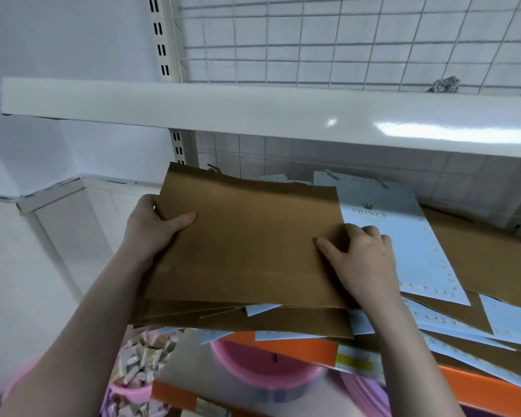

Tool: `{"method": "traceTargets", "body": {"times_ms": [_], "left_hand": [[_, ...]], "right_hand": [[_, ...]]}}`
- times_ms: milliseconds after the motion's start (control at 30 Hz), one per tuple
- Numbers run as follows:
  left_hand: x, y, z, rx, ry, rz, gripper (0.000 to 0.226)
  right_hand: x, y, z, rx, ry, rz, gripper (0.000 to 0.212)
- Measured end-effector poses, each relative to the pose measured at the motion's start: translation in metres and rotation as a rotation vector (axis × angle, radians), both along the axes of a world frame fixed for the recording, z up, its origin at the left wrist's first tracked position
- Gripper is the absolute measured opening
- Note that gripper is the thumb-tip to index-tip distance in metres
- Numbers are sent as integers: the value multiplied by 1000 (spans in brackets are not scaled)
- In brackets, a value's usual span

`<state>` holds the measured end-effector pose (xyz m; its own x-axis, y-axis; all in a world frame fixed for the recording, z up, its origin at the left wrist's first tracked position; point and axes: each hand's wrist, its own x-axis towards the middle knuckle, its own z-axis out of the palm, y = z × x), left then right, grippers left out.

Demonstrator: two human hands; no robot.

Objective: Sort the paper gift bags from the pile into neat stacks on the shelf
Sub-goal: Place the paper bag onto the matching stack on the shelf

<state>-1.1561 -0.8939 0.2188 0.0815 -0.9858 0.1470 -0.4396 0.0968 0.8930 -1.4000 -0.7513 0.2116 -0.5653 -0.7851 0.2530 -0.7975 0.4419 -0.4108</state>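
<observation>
Head view: white shelf (pixel 253 115) overhead; below it, the lower shelf carries a loose pile (pixel 463 311) of brown and blue gift bags, largely unsorted. Brown bags (pixel 247 245) form a beginning stack at left, edges not yet squared. My left hand (pixel 151 227) grips the top bag's left edge; my right hand (pixel 361 254) pinches its right edge.
</observation>
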Motion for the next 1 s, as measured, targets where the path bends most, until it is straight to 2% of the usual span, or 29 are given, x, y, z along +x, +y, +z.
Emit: {"method": "traceTargets", "body": {"times_ms": [167, 300, 600, 800, 1000], "left_hand": [[18, 6, -1, 51, 210, -47, 58], [33, 15, 4, 62, 219, -32, 56], [24, 64, 12, -70, -120, -64, 58], [-27, 132, 18, -157, -208, -125, 59], [-113, 219, 9, -197, -237, -191, 57]], "right_hand": [[15, 3, 5, -95, -203, 31, 62], [29, 11, 11, -159, -211, 25, 62], [29, 67, 8, -185, -188, -77, 59], [-9, 135, 4, -181, -158, -165, 52], [-79, 236, -6, -182, -145, -246, 53]]}}
